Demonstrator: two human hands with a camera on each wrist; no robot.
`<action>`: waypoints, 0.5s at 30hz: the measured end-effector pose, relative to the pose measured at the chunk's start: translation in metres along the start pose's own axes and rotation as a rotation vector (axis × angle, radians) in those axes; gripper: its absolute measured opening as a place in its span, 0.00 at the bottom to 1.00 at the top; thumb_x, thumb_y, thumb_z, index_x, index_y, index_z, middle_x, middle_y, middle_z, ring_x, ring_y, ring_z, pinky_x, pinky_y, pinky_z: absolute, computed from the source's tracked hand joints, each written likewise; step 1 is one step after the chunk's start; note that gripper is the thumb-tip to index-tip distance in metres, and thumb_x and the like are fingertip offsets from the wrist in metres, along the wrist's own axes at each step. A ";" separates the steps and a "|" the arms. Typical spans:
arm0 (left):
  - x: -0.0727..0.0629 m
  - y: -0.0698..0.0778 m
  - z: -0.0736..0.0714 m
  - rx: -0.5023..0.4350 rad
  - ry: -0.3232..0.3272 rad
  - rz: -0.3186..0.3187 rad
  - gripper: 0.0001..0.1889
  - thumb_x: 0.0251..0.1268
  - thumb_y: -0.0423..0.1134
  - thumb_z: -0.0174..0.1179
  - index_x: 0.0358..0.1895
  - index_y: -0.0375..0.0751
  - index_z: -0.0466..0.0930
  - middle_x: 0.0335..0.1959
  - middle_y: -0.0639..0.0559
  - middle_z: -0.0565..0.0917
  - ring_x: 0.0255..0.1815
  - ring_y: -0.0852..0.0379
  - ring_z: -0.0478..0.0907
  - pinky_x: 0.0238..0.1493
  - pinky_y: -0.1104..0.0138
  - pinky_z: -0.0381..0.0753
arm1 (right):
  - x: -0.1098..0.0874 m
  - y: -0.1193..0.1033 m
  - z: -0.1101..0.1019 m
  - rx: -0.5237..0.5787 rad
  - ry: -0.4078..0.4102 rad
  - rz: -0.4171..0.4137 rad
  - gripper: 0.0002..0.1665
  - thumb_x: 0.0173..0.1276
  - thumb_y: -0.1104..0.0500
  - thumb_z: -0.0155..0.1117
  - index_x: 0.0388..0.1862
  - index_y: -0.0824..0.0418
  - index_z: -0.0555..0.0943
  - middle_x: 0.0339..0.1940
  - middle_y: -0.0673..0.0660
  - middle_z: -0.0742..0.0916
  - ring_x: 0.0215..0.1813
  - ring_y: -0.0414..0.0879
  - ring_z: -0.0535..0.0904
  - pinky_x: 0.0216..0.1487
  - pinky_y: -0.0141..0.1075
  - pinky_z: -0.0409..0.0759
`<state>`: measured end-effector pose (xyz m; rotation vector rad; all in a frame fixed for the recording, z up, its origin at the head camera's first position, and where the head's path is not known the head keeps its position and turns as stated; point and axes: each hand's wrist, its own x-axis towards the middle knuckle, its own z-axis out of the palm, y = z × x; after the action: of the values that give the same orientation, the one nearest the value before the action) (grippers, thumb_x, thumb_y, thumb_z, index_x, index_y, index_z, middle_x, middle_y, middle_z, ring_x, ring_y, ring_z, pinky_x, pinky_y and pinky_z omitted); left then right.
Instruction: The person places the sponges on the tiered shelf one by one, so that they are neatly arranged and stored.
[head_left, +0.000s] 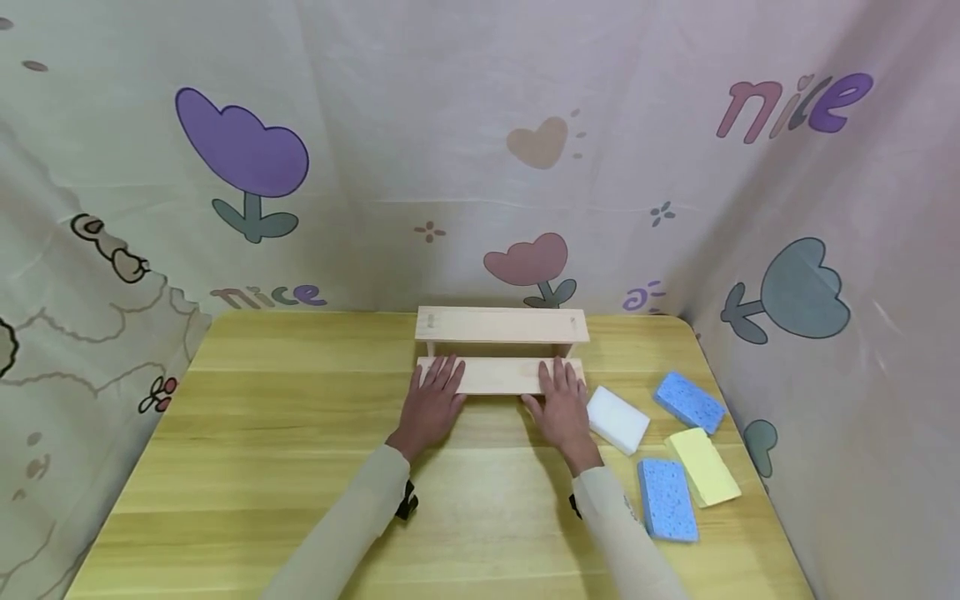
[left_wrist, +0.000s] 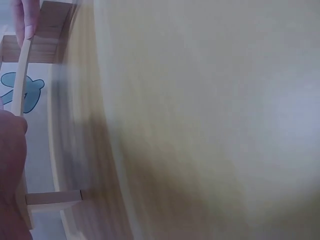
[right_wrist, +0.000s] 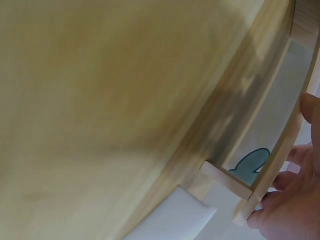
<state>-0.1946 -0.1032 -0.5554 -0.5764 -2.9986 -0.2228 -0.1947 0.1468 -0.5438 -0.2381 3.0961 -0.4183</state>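
Note:
A pale two-tier wooden shelf stands at the back middle of the table, its upper board (head_left: 501,325) behind its lower board (head_left: 497,377). My left hand (head_left: 431,404) rests on the left end of the lower board, fingers extended over the top. On the right end lies my right hand (head_left: 562,410) in much the same way, its thumb by the front edge. The right wrist view shows the thumb at the board's edge and a short wooden leg (right_wrist: 227,180) beneath. Another leg (left_wrist: 54,198) shows beside my left hand in the left wrist view.
A white sponge (head_left: 618,419) lies just right of the shelf. Farther right are a blue sponge (head_left: 689,402), a yellow sponge (head_left: 703,467) and a second blue sponge (head_left: 667,500). A printed curtain (head_left: 390,150) hangs behind the wooden table (head_left: 270,450) and along its sides.

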 end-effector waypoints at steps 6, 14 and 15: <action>-0.014 -0.002 -0.001 -0.018 -0.017 -0.006 0.29 0.76 0.51 0.38 0.75 0.45 0.51 0.77 0.48 0.52 0.78 0.47 0.47 0.76 0.45 0.47 | -0.012 -0.008 0.004 -0.001 0.012 0.005 0.42 0.72 0.38 0.47 0.76 0.58 0.54 0.78 0.64 0.55 0.78 0.62 0.47 0.75 0.58 0.51; -0.032 -0.002 -0.005 -0.031 0.008 -0.003 0.29 0.75 0.49 0.41 0.75 0.44 0.53 0.76 0.47 0.55 0.77 0.47 0.49 0.75 0.45 0.49 | -0.029 -0.019 0.004 0.003 0.034 0.007 0.42 0.71 0.37 0.48 0.75 0.58 0.56 0.77 0.65 0.57 0.77 0.62 0.50 0.74 0.58 0.54; -0.034 -0.002 -0.005 -0.027 0.007 -0.004 0.29 0.75 0.49 0.41 0.75 0.45 0.53 0.76 0.47 0.55 0.77 0.47 0.49 0.75 0.45 0.49 | -0.031 -0.020 0.004 0.005 0.038 0.004 0.42 0.71 0.37 0.49 0.75 0.59 0.57 0.77 0.65 0.57 0.77 0.62 0.51 0.74 0.58 0.55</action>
<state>-0.1639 -0.1183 -0.5542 -0.5715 -2.9941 -0.2647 -0.1609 0.1310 -0.5431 -0.2265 3.1322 -0.4351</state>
